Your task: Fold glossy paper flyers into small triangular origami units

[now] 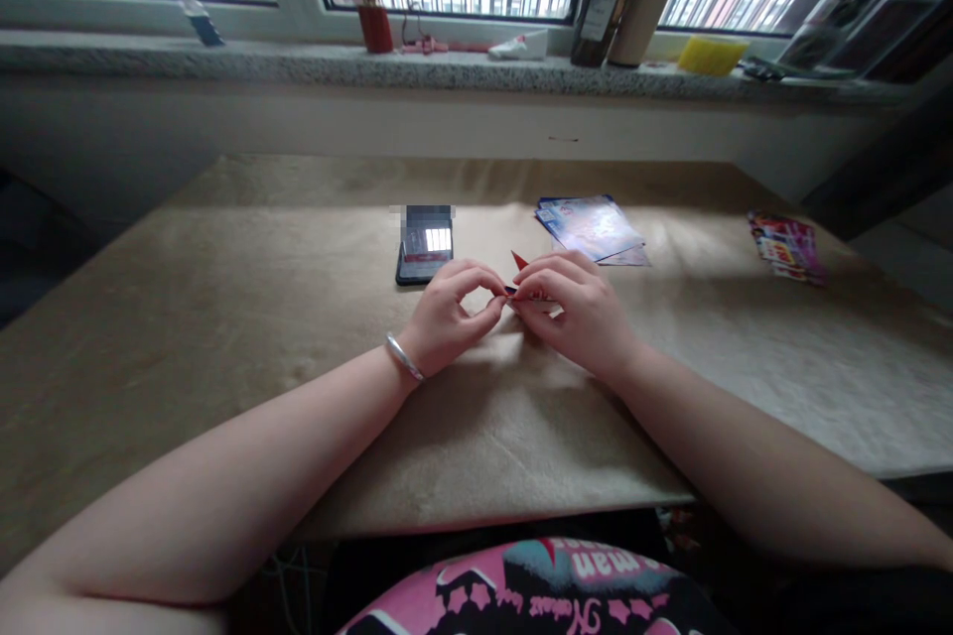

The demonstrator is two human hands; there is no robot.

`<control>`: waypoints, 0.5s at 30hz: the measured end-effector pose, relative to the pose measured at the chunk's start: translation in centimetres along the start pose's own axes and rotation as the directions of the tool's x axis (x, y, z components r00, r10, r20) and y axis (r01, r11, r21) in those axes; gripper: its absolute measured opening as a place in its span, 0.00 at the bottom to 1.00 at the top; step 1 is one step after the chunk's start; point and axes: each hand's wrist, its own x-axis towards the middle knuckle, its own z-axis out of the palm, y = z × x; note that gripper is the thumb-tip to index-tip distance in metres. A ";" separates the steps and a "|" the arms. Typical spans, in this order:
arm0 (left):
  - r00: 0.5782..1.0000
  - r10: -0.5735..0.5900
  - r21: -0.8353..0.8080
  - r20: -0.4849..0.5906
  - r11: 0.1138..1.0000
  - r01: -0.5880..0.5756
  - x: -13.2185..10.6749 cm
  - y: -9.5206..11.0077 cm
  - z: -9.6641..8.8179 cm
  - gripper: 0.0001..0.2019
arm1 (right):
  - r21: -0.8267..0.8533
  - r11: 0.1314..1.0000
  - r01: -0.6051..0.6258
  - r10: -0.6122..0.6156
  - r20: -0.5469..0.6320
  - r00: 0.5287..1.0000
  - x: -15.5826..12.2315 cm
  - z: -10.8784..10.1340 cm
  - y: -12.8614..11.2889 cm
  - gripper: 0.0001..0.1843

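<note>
My left hand (pixel 451 316), with a silver bangle (pixel 403 357) at the wrist, has thumb and forefinger pinched on the near edge of a small piece of folded paper (pixel 519 260). The fingers of my right hand (pixel 585 310) close round the same piece and cover most of it. A pointed red tip sticks up above the right fingers, and a dark bit shows between the two pinches. Just beyond my left hand lies a phone (pixel 426 263) with its screen lit. Behind my right hand is a loose stack of bluish printed sheets (pixel 592 226).
Colourful printed cards or packets (pixel 787 246) lie fanned near the table's right edge. On the stone windowsill (pixel 298 65) stand a red pot (pixel 374 26), a dark lidded container (pixel 600 10) and a yellow object (pixel 711 56). The table's (pixel 223 317) front edge is close to my body.
</note>
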 end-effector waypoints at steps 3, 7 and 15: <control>1.000 0.006 -0.004 0.001 1.000 -0.006 0.0 0.0 0.0 0.02 | -0.045 0.999 -0.007 0.007 0.002 1.000 0.0 0.0 -0.2 0.03; 1.000 0.011 -0.010 0.008 1.000 -0.011 0.0 0.0 0.0 0.02 | -0.061 0.998 0.003 -0.001 0.024 1.000 0.1 0.0 -0.3 0.03; 0.999 0.036 -0.055 0.023 0.998 -0.035 0.1 0.2 0.0 0.03 | -0.200 0.977 0.079 -0.067 0.069 0.995 0.2 -0.4 -0.5 0.04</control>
